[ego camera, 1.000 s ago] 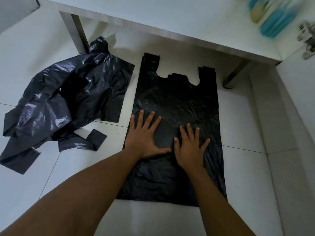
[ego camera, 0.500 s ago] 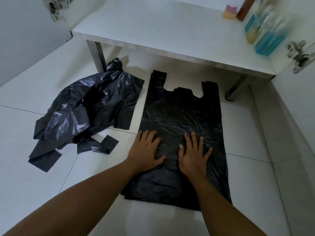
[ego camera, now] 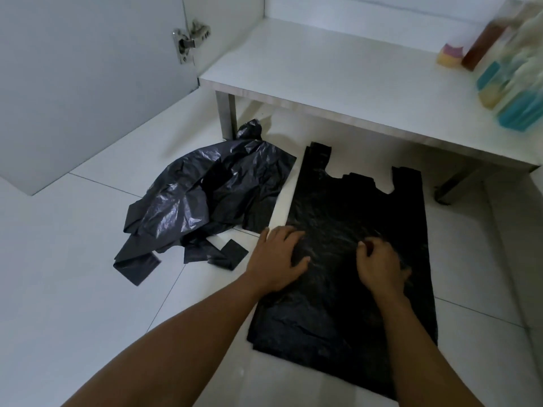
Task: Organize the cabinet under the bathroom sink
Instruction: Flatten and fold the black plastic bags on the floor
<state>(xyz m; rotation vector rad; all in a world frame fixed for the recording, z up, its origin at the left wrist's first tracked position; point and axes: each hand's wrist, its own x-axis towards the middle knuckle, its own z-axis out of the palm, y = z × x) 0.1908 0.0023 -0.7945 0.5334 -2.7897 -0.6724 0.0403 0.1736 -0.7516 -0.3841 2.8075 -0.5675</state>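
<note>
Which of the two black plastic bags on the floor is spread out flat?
The flat bag on the right, with the left hand and right hand on it. The crumpled bag beside it lies in a wrinkled heap.

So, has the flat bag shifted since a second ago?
No. The flat bag keeps its place, one handle just short of the metal leg; only the view shifted.

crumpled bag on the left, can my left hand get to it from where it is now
Probably yes. The left hand rests on the flat bag at its left edge, and only bare floor tile lies between it and the crumpled bag.
</note>
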